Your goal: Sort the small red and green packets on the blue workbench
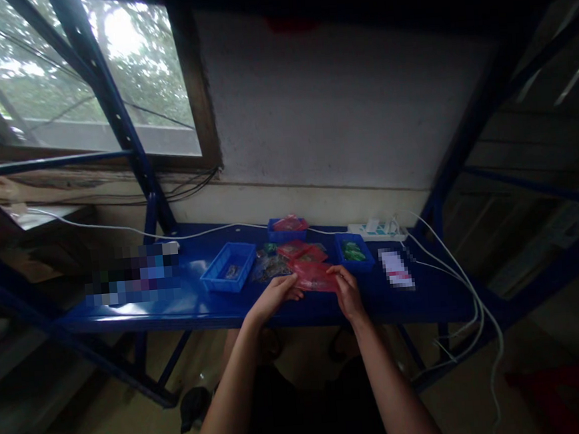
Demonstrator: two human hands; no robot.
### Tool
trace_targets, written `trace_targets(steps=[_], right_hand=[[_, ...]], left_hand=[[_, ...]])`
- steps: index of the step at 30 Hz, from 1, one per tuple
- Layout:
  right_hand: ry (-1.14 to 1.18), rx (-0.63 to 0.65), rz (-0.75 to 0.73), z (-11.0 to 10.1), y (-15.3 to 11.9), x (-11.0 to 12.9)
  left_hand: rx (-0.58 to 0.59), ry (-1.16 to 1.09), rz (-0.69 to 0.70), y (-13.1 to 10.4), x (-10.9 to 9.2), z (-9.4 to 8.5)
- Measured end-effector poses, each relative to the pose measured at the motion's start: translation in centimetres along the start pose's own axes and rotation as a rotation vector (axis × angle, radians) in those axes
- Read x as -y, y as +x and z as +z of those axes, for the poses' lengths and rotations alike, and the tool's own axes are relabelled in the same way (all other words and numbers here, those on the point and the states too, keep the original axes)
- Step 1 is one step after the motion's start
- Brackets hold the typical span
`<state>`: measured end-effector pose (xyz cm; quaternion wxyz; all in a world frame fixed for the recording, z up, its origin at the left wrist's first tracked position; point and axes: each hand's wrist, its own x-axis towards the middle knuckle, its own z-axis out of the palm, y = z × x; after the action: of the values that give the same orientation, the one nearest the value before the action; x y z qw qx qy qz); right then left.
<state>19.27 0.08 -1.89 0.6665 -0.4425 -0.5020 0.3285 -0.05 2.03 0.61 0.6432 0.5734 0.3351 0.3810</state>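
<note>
A red translucent bag (315, 277) is stretched between my two hands over the front edge of the blue table. My left hand (278, 295) pinches its left side, and my right hand (346, 289) pinches its right side. Small items seem to lie inside the bag, too small to make out. Just behind it are more red bags (295, 248) and a pile of clear bags with small dark parts (272, 266). The blue tray (229, 267) on the left holds a few small pieces. Green packets (353, 251) fill the blue tray (368, 261) on the right.
A rear blue tray (279, 234) carries red packets. A white power strip (378, 231) with cables lies along the back right, near a blurred white rectangle (396, 269). Blurred items (138, 276) cover the table's left end. Blue metal posts (136, 149) frame the table (186, 305).
</note>
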Motion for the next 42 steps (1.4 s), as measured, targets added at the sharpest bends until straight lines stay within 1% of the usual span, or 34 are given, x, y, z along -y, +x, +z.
trace_targets(steps=[3, 5, 7, 10, 13, 15, 17, 19, 22, 25, 31, 37, 40, 42], right_hand=[[-0.021, 0.034, -0.001, 0.0, 0.1, -0.1], [0.004, 0.037, 0.017, 0.1, 0.1, 0.0], [0.052, 0.029, 0.042, 0.3, 0.0, 0.3], [0.101, 0.051, 0.104, 0.6, -0.1, 0.6], [0.086, 0.05, 0.149, 0.8, -0.2, 0.6], [0.058, 0.036, 0.159, 0.8, -0.2, 0.5], [0.032, 0.037, 0.15, 0.9, -0.2, 0.4], [0.022, 0.042, 0.137, 0.9, -0.3, 0.4], [0.04, 0.045, 0.132, 0.8, -0.3, 0.5], [0.065, 0.043, 0.138, 0.8, -0.3, 0.4], [0.063, 0.016, 0.129, 0.8, -0.2, 0.1], [0.047, 0.092, 0.126, 0.9, -0.1, 0.8], [0.043, 0.141, 0.117, 1.1, -0.2, 1.2], [0.04, 0.148, 0.102, 1.2, -0.2, 1.3]], left_hand=[[0.024, 0.072, 0.08, -0.2, -0.3, 0.0], [0.019, 0.099, 0.115, -0.4, -0.4, -0.1], [0.009, 0.111, 0.123, -0.5, -0.3, -0.1], [-0.021, 0.132, 0.134, -0.4, -0.2, -0.1], [-0.058, 0.127, 0.142, -0.4, -0.3, 0.0], [-0.059, 0.097, 0.137, -0.5, -0.5, 0.2], [-0.052, 0.088, 0.135, -0.7, -0.7, 0.3], [-0.058, 0.134, 0.13, -0.7, -0.8, 0.4], [-0.071, 0.207, 0.105, -0.8, -0.9, 0.3], [-0.074, 0.22, 0.086, -1.0, -1.1, 0.5], [-0.082, 0.244, 0.111, -1.2, -1.5, 0.8], [-0.125, 0.238, 0.145, -1.1, -1.3, 0.6], [-0.175, 0.256, 0.19, -0.7, -0.8, 0.8], [-0.206, 0.277, 0.21, -0.4, -0.5, 0.9]])
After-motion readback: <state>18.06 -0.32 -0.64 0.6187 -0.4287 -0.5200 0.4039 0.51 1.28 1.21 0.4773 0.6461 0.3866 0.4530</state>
